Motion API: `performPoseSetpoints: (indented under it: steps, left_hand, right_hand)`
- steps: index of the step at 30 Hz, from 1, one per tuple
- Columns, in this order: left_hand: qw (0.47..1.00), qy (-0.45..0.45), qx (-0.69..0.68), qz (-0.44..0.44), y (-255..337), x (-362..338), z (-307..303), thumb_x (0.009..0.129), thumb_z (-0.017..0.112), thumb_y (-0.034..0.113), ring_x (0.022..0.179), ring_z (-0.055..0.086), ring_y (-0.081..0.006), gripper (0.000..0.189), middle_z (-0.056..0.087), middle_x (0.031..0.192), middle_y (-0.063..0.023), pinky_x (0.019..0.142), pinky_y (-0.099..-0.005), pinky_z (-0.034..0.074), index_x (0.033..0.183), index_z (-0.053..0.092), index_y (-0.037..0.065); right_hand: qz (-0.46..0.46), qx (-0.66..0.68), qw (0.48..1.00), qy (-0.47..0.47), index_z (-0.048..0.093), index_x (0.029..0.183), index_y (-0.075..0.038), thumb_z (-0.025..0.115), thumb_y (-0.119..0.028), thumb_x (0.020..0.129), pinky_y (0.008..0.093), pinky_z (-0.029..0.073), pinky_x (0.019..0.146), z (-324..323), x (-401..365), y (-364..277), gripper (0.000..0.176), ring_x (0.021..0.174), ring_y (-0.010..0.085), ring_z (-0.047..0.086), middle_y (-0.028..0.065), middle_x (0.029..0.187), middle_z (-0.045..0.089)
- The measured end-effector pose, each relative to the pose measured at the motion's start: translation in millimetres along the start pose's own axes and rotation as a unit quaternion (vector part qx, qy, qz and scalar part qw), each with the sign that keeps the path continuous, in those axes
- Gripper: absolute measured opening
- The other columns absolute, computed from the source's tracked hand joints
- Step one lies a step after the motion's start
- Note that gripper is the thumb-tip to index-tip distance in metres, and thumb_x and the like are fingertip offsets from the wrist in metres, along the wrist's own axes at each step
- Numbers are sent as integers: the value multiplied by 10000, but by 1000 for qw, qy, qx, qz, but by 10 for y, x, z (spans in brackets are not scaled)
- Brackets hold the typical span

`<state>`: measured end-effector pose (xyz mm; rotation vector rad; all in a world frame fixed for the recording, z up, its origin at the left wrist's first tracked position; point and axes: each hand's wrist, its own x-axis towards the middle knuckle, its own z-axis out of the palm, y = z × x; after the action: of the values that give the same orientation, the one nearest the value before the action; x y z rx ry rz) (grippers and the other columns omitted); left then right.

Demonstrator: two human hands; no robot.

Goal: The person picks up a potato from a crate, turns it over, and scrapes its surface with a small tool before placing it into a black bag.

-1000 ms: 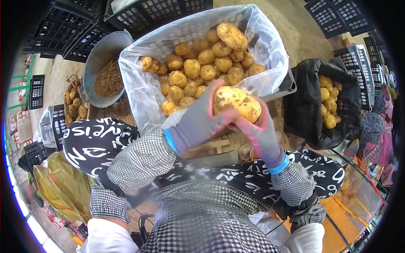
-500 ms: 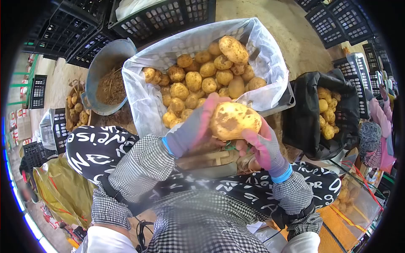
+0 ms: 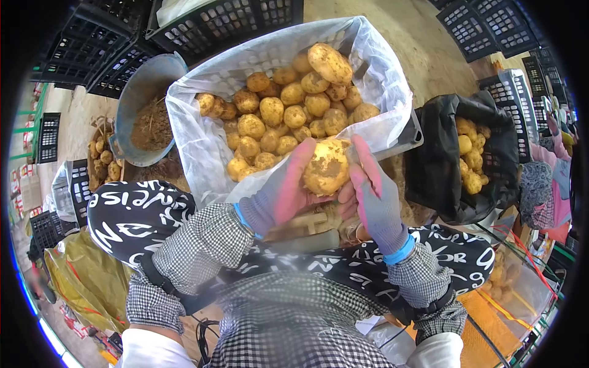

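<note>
A large, dirt-stained potato [image 3: 327, 167] is held up in front of the lined crate. My left hand [image 3: 283, 191], in a grey and pink glove, is closed around its left side. On the right side, my right hand [image 3: 379, 199] grips it too, thumb along the upper edge and fingers curled lower down. Just beyond both hands stands a crate lined with white fabric [image 3: 202, 69], holding many potatoes [image 3: 272, 111]. One bigger potato [image 3: 330, 64] lies on top of that pile near the back.
At the left is a blue-grey bucket [image 3: 126, 110] with brown debris inside. To the right a black-lined crate [image 3: 426, 178] holds more potatoes. Black crates [image 3: 233, 30] stand at the back. A person in pink [image 3: 559, 205] is at the far right.
The large potato has turned from lying lengthwise to standing more upright, showing another side. My right thumb has shifted up along its edge. The whole view has moved slightly.
</note>
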<state>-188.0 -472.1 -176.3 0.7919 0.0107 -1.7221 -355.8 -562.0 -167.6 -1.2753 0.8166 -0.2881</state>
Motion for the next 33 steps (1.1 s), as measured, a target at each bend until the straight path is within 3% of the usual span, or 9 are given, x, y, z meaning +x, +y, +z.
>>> performPoseSetpoints:
  steps: [6, 9, 12, 17, 20, 22, 23, 26, 33]
  left_hand:
    - [1000, 5, -7, 12, -57, 24, -5, 1031, 409, 496, 1151, 572, -180, 520, 550, 1318, -39, 954, -403, 519, 1394, 456, 126]
    - [999, 44, -23, -18, -58, 50, -37, 1030, 421, 485, 1174, 560, -187, 515, 549, 1324, -44, 971, -421, 511, 1399, 451, 128]
    - [997, 41, -72, -8, -71, 78, -37, 1029, 430, 471, 1214, 542, -213, 511, 539, 1347, -63, 1009, -456, 491, 1402, 444, 123]
    - [988, 10, -152, -2, -61, 94, -30, 1030, 436, 449, 1243, 529, -253, 507, 515, 1382, -92, 1035, -501, 472, 1408, 436, 109]
    - [988, 0, -155, -12, -87, 112, -115, 1033, 438, 439, 1232, 532, -253, 503, 506, 1389, -88, 1015, -495, 484, 1410, 433, 107]
    - [986, -44, -157, -35, -84, 90, -178, 1034, 441, 432, 1232, 528, -246, 495, 502, 1392, -83, 1002, -489, 490, 1410, 435, 109]
    - [988, -31, -148, -20, -89, 98, -176, 1035, 442, 429, 1228, 529, -241, 491, 504, 1388, -78, 997, -480, 492, 1408, 437, 110]
    - [996, 3, -87, 21, -110, 95, -86, 1037, 445, 420, 1221, 530, -222, 478, 512, 1372, -62, 986, -451, 496, 1405, 443, 117]
    - [999, 47, -7, 24, -128, 26, -21, 1040, 449, 394, 1209, 516, -174, 450, 524, 1336, -25, 982, -406, 483, 1413, 446, 143]
  right_hand:
    - [93, 22, 995, -26, 318, 1532, -126, 461, -210, 1046, 214, 471, 467, 110, -10, -36, 513, 511, 68, 544, 10, 659, 575]
    - [73, -36, 994, -71, 339, 1523, -115, 474, -221, 1042, 203, 433, 445, 170, -41, -4, 510, 485, 50, 512, -2, 651, 550]
    - [-43, -211, 976, -36, 376, 1508, -112, 482, -202, 1035, 197, 392, 432, 105, -13, 76, 493, 474, 30, 478, -15, 651, 522]
    - [6, -75, 997, 24, 474, 1453, -121, 495, -170, 1019, 192, 368, 429, 42, 50, 41, 437, 467, 20, 453, -23, 657, 548]
    - [8, -152, 986, -63, 480, 1447, -109, 525, -125, 991, 220, 465, 675, 76, -33, -42, 459, 777, 64, 579, 51, 1085, 603]
    - [19, -170, 982, -81, 478, 1447, -107, 532, -134, 991, 221, 466, 673, 119, -85, -56, 460, 775, 70, 584, 60, 1081, 604]
    - [28, -137, 989, -49, 484, 1445, -111, 525, -162, 1004, 207, 417, 547, 139, -61, -60, 446, 616, 54, 525, 31, 864, 581]
    - [102, 30, 994, 21, 489, 1441, -112, 531, -196, 1016, 198, 374, 422, 93, 30, -182, 434, 450, 42, 465, 9, 638, 562]
    - [35, 1, 999, -1, 484, 1441, -91, 527, -184, 1020, 207, 343, 406, 69, 22, -52, 433, 423, 41, 425, -7, 631, 539]
